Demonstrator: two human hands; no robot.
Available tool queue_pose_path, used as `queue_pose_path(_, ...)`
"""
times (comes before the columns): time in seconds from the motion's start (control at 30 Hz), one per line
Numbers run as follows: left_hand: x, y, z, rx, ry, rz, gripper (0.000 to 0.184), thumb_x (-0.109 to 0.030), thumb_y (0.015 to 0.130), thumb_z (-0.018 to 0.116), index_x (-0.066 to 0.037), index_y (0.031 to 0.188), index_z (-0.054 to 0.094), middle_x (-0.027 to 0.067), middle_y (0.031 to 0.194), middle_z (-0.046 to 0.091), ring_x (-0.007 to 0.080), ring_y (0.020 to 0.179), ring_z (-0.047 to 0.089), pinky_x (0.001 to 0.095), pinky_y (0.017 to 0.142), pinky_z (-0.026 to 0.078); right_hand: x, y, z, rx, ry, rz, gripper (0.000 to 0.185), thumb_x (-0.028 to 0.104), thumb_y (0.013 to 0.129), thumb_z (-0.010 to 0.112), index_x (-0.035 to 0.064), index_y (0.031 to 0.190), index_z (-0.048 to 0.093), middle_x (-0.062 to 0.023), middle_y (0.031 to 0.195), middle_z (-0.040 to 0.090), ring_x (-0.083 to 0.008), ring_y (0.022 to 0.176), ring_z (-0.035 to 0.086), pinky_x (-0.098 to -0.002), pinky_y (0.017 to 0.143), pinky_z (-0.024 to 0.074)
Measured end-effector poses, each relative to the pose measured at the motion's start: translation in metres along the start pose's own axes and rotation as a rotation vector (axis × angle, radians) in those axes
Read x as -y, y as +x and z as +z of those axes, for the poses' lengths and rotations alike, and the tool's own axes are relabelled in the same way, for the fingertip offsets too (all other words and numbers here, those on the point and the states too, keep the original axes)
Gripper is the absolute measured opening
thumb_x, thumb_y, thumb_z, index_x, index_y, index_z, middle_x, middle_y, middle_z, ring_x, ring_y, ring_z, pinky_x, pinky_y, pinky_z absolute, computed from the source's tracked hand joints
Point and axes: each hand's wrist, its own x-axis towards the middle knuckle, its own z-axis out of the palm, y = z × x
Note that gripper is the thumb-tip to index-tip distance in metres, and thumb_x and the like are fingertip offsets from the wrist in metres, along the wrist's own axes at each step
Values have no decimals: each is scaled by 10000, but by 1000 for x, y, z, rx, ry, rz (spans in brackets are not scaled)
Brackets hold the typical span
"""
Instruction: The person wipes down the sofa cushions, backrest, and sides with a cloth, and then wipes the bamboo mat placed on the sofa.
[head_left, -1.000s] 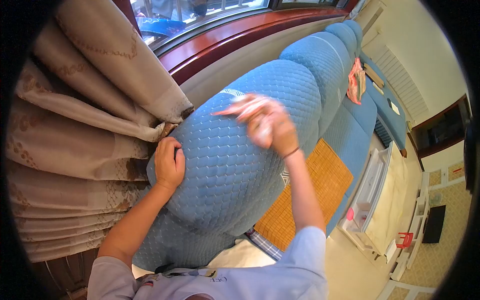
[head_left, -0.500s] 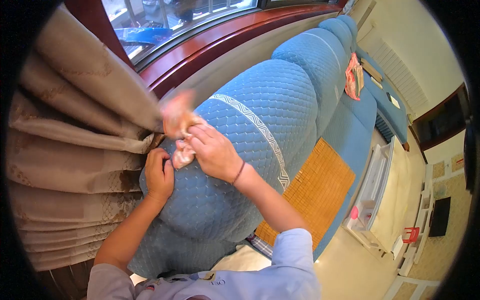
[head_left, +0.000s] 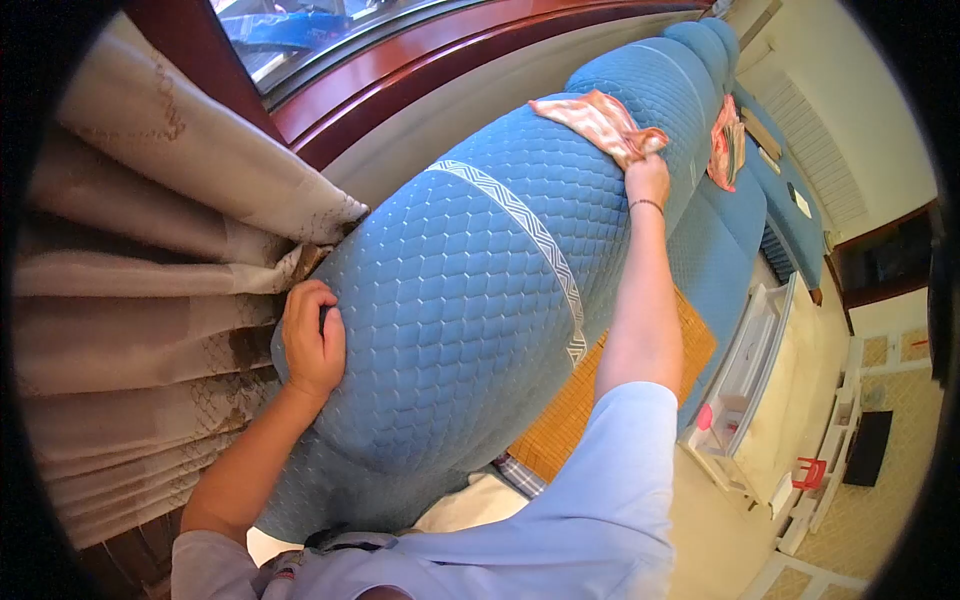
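A blue quilted sofa back [head_left: 450,270] with a white patterned band stretches away from me. My left hand [head_left: 314,338] rests on its near left edge, beside the curtain, with the fingers curled; whether they grip the cover cannot be made out. At the far side of the same cushion, my right hand [head_left: 647,184] holds a pink and white cloth [head_left: 598,120] by one end. The rest of that cloth lies spread over the top of the sofa back.
Beige curtains [head_left: 190,290] hang at the left, below a red-brown window frame [head_left: 400,75]. A woven mat [head_left: 560,420] covers the seat. Another pink cloth [head_left: 722,150] lies farther along. A white-framed table [head_left: 745,370] stands at the right.
My right hand has swept the cloth from beside my left hand out to the far part of the cushion. The cloth now lies spread out. My left hand has stayed near the edge.
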Motion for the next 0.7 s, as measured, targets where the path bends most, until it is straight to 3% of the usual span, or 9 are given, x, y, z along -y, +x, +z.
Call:
queue_pose_path(0.07,1,-1,0,0,-6,-6,105,-34,779,505,-3,879,507,178,954,529,338,878,513,387,809,419,-15,-21,-2,-59,25,30,269,197,813,510,-22,846,663,-290,975,609,-432,920,578,-480,839,445)
queue_pose_path(0.27,2,0,-1,-5,-21,8,110,-36,782,507,-4,887,506,172,958,533,342,880,511,398,807,415,-82,-76,7,-359,-233,306,314,183,771,534,-36,956,661,-300,1127,557,-430,1033,538,-442,923,420)
queue_pose_path(0.33,2,-1,0,-8,-15,15,110,-35,782,508,-4,888,505,171,959,534,342,881,511,399,806,414,-108,-86,8,-512,-182,-153,324,175,759,526,-42,966,651,-262,1123,565,-393,978,571,-418,883,446)
queue_pose_path(0.37,2,-1,0,-17,-5,31,110,-36,783,510,-4,888,505,171,960,535,342,882,510,398,808,414,-105,-92,0,-516,-186,-155,324,175,759,526,-42,966,651,-262,1123,565,-393,978,571,-418,883,446)
queue_pose_path(0.43,1,-1,-1,-22,4,48,109,-37,784,513,-4,888,504,171,961,536,342,883,510,396,810,413,-87,-110,-17,81,118,-39,331,171,749,522,-48,972,631,-220,1179,545,-361,947,592,-403,856,461)
queue_pose_path(0.5,0,-3,-2,-5,11,38,99,-19,804,482,12,897,496,173,978,519,334,900,507,371,840,415,-73,-130,-23,230,79,-11,329,176,753,520,-53,971,610,-181,1238,514,-339,944,603,-383,854,465)
queue_pose_path(0.6,3,-5,1,-24,25,48,95,-27,805,489,6,893,499,163,971,521,328,897,506,369,837,416,-6,-196,-48,-215,358,-351,305,108,796,494,11,1073,577,-172,1083,573,-337,1052,515,-395,940,402)
queue_pose_path(0.63,3,-5,2,-34,36,48,93,-30,806,490,3,892,500,160,969,521,327,895,505,366,836,416,14,-226,-63,-196,391,-422,333,58,780,475,-15,1095,557,-169,1071,582,-328,1026,534,-397,918,421)
queue_pose_path(0.7,2,-4,1,-48,33,64,93,-28,778,520,-4,866,502,159,927,532,336,865,514,393,803,422,59,-295,-98,274,896,-146,315,29,737,492,-8,1038,576,-156,967,601,-296,905,576,-405,826,468)
